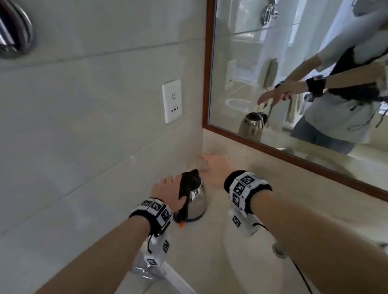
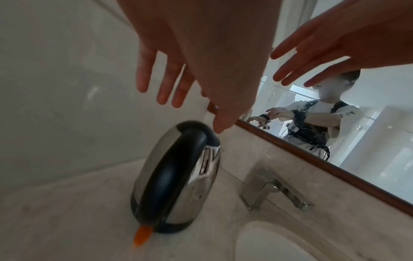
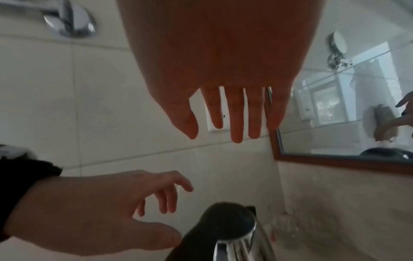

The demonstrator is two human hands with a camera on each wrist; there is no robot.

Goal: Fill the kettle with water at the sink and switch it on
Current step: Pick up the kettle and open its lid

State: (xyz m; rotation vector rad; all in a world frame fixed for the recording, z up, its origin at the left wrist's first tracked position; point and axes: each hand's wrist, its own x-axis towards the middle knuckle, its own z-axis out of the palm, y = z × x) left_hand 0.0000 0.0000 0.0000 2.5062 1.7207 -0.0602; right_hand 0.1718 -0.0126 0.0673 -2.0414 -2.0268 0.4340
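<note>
the left hand (image 1: 167, 190), nearest the camera, is held open with fingers loosely spread just beside the black handle of the kettle (image 1: 192, 198), nothing gripped, seemingly placed for a grasp. the kettle is stood upright on the counter (image 1: 218, 246) in the far left corner, by the wall socket (image 1: 172, 101) and left of the sink (image 1: 245, 278). the right hand (image 1: 214, 169) is held flat and open beyond the kettle, holding nothing, possibly kept ready to steady it.

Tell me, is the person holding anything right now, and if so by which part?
Nothing is held. The left hand hovers open beside the kettle, near its black handle. The right hand reaches past the kettle, fingers straight and empty.
</note>
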